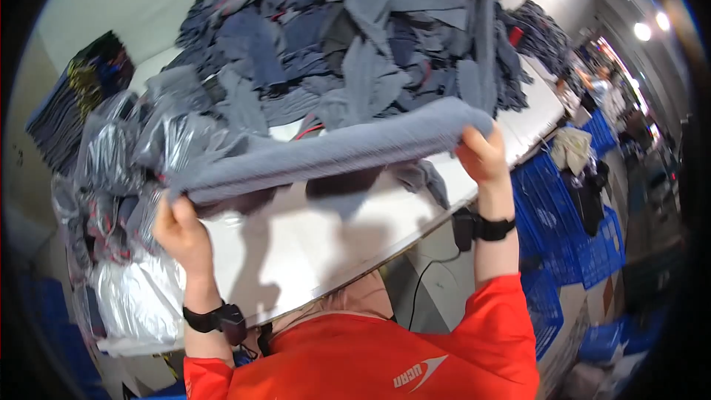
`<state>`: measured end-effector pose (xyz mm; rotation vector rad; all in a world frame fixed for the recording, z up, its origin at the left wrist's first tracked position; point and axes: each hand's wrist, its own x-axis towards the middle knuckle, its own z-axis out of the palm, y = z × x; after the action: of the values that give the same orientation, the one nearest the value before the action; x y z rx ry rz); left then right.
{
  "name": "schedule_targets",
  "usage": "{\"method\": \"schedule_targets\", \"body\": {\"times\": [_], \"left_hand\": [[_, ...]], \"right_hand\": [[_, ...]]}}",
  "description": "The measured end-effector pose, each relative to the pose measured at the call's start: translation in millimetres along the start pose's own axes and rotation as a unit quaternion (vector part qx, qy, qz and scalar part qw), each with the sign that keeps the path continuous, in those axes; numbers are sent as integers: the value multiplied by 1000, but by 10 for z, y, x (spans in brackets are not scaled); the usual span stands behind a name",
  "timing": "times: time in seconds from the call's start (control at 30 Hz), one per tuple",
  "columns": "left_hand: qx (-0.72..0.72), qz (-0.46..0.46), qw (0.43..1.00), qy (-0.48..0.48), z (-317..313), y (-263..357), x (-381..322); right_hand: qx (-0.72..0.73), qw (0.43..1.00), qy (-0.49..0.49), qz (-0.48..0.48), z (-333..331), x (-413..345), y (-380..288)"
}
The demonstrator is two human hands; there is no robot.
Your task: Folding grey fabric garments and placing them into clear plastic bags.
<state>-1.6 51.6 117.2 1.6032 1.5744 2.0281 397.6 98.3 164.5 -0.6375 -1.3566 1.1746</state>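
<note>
A grey-blue knitted fabric piece (333,150) is stretched between my two hands, above the front part of a white table (300,255). My left hand (183,233) grips its left end, thumb on top. At the right end, my right hand (483,153) holds the fabric's upper corner. Behind the fabric rises a large heap of grey and dark blue knitted pieces (366,28), some with red parts. Shadows of the arms fall on the tabletop. Dark cloth partly shows beneath the held piece; its shape is unclear.
Clear plastic bags of grey textiles (111,150) crowd the table's left side, beside a tall stack of folded dark cloth (78,100). Blue plastic crates (555,216) stand right of the table, with cloths on them. A black cable (419,283) hangs below the edge. A person (600,83) is far right.
</note>
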Motion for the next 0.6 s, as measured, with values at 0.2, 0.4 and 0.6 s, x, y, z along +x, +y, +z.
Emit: {"method": "schedule_targets", "body": {"times": [0.2,0.4,0.6], "left_hand": [[-125,-1,977,-174,-402,-382,-789],[-310,-526,771,-181,-550,-686,-1792],[111,-30,946,-303,738,-1211,-1695]], "right_hand": [[-127,961,185,162,-148,-1120,500],[-147,906,152,366,-300,-1991,1337],[-611,724,225,230,210,-1123,2327]]}}
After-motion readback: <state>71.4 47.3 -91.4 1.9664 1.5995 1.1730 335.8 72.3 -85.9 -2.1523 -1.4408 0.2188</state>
